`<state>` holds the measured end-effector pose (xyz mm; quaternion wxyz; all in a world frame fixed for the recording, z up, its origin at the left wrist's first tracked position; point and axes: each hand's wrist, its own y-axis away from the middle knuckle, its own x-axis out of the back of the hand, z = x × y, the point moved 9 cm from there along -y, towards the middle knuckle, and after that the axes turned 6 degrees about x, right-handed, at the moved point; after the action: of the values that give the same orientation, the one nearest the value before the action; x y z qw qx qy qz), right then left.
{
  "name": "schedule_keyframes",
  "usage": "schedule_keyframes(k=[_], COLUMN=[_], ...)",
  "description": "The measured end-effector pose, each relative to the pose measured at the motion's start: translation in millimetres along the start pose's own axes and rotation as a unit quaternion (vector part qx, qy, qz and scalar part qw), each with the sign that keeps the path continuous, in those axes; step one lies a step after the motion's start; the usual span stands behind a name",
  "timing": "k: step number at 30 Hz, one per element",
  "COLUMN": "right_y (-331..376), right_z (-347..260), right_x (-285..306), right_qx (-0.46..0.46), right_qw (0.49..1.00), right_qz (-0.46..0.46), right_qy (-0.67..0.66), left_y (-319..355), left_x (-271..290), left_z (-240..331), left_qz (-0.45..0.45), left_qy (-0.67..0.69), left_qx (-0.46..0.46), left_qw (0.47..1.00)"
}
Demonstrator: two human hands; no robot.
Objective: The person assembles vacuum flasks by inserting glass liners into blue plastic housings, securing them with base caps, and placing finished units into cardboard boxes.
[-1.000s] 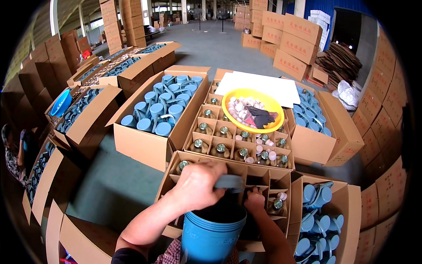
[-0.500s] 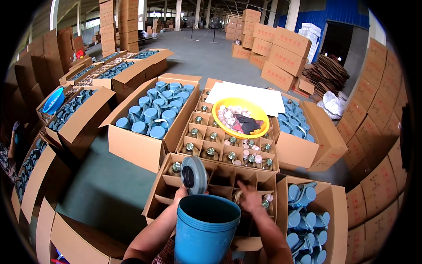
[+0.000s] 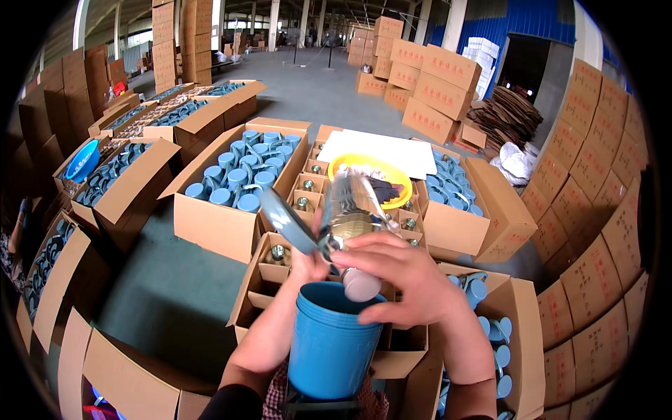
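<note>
A silvered glass flask liner (image 3: 353,199) tilts neck-down in front of me, with a pale pinkish stopper (image 3: 362,285) at its lower end. My right hand (image 3: 420,280) curls round the liner near its neck, thumb apart below. In my left hand (image 3: 308,266) is a round grey-blue lid (image 3: 285,218), held on edge beside the liner; its fingers are partly hidden. Just below both hands a blue cylindrical flask shell (image 3: 329,357) stands upright between my forearms, its top open. Behind the shell is a divided carton (image 3: 253,299) with glass liners in some compartments.
A yellow basin (image 3: 334,166) with small pale stoppers and a dark cloth rests on another divided carton, next to a white board (image 3: 413,157). Open cartons of blue flasks (image 3: 241,175) flank it. Stacked cartons (image 3: 584,224) rise at the right.
My right hand has lifted a glass liner out of the divided carton and brought it over the shell. My left hand with the lid has risen, and the lid has tilted.
</note>
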<state>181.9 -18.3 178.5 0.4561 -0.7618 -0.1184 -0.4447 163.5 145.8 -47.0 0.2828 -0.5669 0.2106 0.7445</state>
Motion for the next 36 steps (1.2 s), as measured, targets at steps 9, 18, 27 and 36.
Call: schedule_keyframes(k=[9,18,27,36], right_y=[78,88,31,56], right_z=[121,62,49,55], right_x=[-5,-88,-74,-76], right_qx=[-0.177,-0.252,-0.250,-0.162], right_qw=[0.751,0.796,0.927,0.943], right_qz=[0.360,-0.069,-0.279,-0.239], right_qy=[-0.524,-0.546,-0.008,-0.165], left_y=[77,92,100,114], left_x=[-84,-65,-33,-50], left_z=[-6,10,91,82], left_qz=[-0.178,-0.144,0.170,0.088], left_qy=[-0.204,-0.264,-0.218,-0.288], left_qx=[-0.031,-0.046,-0.279,-0.357], left_qw=[0.962,0.952,0.920,0.884])
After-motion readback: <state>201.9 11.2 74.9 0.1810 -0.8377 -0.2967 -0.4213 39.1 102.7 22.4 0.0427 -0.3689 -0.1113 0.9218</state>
